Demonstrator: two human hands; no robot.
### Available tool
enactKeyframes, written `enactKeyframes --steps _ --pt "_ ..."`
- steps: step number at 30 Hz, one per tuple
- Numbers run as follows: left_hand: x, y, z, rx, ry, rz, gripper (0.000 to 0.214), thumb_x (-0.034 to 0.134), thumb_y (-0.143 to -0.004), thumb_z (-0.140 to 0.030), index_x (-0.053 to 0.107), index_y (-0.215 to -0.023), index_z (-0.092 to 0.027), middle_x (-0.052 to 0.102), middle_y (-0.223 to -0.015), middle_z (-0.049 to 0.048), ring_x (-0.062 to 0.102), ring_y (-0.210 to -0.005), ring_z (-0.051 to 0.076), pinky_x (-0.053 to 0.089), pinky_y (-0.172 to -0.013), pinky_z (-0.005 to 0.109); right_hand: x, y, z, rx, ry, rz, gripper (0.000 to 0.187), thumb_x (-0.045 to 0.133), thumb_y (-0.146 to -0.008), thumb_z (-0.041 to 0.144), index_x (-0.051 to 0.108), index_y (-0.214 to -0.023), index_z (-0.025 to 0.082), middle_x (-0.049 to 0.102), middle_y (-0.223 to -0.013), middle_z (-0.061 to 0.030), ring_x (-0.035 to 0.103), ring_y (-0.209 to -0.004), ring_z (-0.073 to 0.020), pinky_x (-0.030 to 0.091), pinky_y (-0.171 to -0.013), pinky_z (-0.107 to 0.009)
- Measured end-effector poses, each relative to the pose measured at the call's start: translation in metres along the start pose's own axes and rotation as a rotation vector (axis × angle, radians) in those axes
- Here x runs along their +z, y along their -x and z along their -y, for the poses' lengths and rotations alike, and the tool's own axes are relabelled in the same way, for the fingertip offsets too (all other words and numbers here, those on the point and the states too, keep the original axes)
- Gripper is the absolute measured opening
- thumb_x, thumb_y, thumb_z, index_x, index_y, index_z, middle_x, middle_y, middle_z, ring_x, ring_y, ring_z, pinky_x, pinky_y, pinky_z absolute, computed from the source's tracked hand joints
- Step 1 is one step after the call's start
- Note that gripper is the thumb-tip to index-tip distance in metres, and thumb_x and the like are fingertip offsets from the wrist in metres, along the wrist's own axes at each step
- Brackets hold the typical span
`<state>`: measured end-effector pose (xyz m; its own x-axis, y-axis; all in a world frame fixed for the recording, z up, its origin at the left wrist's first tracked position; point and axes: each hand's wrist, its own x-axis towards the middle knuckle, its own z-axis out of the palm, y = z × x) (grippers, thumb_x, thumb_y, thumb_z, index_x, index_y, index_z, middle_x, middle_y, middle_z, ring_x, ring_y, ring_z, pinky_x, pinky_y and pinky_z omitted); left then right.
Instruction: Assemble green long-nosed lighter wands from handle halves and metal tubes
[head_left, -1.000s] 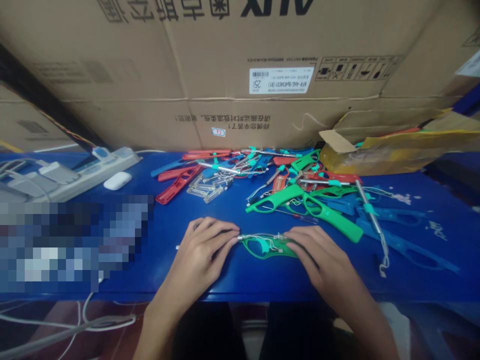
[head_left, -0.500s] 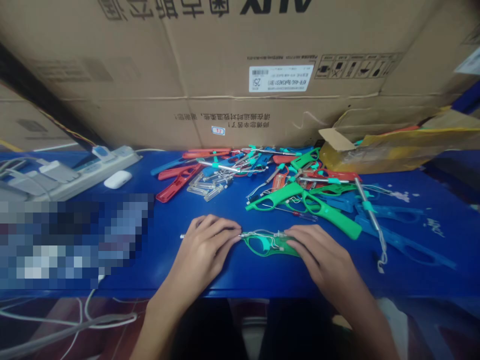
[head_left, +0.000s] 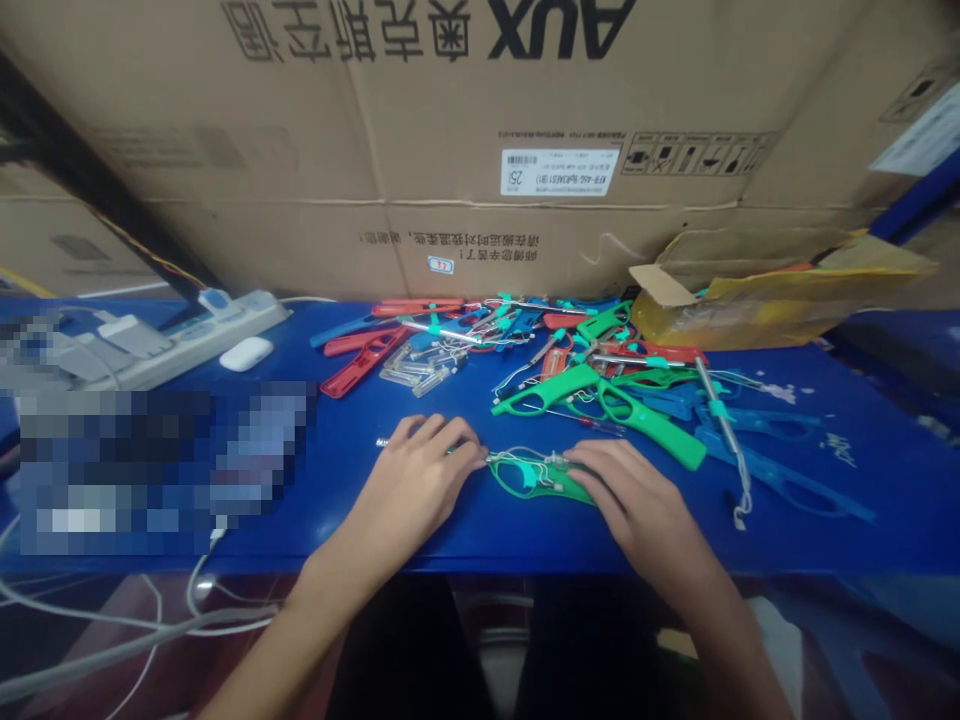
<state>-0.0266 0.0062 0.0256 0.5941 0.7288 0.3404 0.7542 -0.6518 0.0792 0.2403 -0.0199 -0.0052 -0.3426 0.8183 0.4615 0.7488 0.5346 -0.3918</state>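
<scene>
A green plastic half-shell of a long-nosed lighter [head_left: 566,488] lies across the table in front of me, its open inner side up. Thin white wires and a teal trigger [head_left: 531,475] sit in it. My left hand [head_left: 424,475] closes over the nose end, fingertips pinching near the wires; a bit of metal tube [head_left: 382,442] pokes out left of it. Over the handle end, my right hand [head_left: 634,490] has thumb and fingers closed on the shell and a clear part by its upper edge. Both palms hide much of the lighter.
Behind my hands lie loose green shells [head_left: 652,425], red shells [head_left: 367,362], clear tanks [head_left: 420,372], blue shells [head_left: 795,475] and a screwdriver [head_left: 600,425]. A taped carton [head_left: 750,310], a power strip [head_left: 195,335] and a white earbud case [head_left: 246,353] stand around; a large cardboard box [head_left: 300,150] forms the back.
The camera view has tilted and shifted slightly. Both hands keep their places on the green lighter shell, with the left fingers moved a little at the nose end.
</scene>
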Motion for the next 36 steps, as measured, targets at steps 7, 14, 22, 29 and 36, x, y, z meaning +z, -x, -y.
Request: enactKeyframes --steps 7,14,22,29,36 --pt "0.004 0.002 -0.001 -0.001 -0.049 -0.009 0.022 0.05 -0.105 -0.023 0.069 -0.095 -0.019 0.069 -0.102 0.0035 0.06 -0.088 0.021 0.038 -0.082 0.038 -0.003 -0.002 0.001 -0.046 -0.023 0.02 0.02 0.047 -0.104 0.021 0.063 -0.116 0.021 0.07 -0.114 -0.0082 0.065 -0.108 -0.0217 0.054 -0.096 -0.04" --pt "0.005 0.003 -0.005 0.006 -0.136 0.004 0.02 0.051 -0.104 -0.021 0.068 -0.094 -0.019 0.068 -0.101 0.0054 0.059 -0.088 0.023 0.038 -0.082 0.04 -0.004 -0.001 -0.002 -0.08 -0.032 0.007 0.02 0.047 -0.103 0.019 0.06 -0.118 0.022 0.068 -0.116 -0.0093 0.063 -0.111 -0.0236 0.051 -0.097 -0.044" --pt "0.005 0.002 -0.005 0.005 -0.127 0.008 0.022 0.048 -0.105 -0.021 0.067 -0.095 -0.018 0.068 -0.102 0.0057 0.058 -0.089 0.023 0.038 -0.077 0.038 -0.008 -0.003 0.001 -0.095 -0.014 0.024 0.02 0.046 -0.104 0.018 0.061 -0.115 0.022 0.067 -0.114 -0.0098 0.062 -0.107 -0.0234 0.051 -0.093 -0.043" --pt "0.006 0.008 -0.007 0.009 -0.045 -0.022 0.023 0.045 -0.107 -0.023 0.067 -0.102 -0.017 0.068 -0.105 0.0062 0.057 -0.091 0.022 0.039 -0.076 0.036 -0.009 -0.002 -0.001 -0.104 0.051 -0.028 0.018 0.048 -0.102 0.017 0.063 -0.112 0.02 0.069 -0.111 -0.01 0.062 -0.105 -0.0229 0.051 -0.091 -0.041" --pt "0.008 0.013 -0.009 -0.047 0.016 -0.068 0.021 0.048 -0.106 -0.025 0.068 -0.104 -0.02 0.07 -0.106 0.0046 0.058 -0.098 0.022 0.037 -0.092 0.042 -0.011 -0.003 -0.002 -0.182 0.054 0.016 0.019 0.048 -0.103 0.017 0.064 -0.113 0.021 0.071 -0.113 -0.0086 0.063 -0.105 -0.0223 0.048 -0.092 -0.04"
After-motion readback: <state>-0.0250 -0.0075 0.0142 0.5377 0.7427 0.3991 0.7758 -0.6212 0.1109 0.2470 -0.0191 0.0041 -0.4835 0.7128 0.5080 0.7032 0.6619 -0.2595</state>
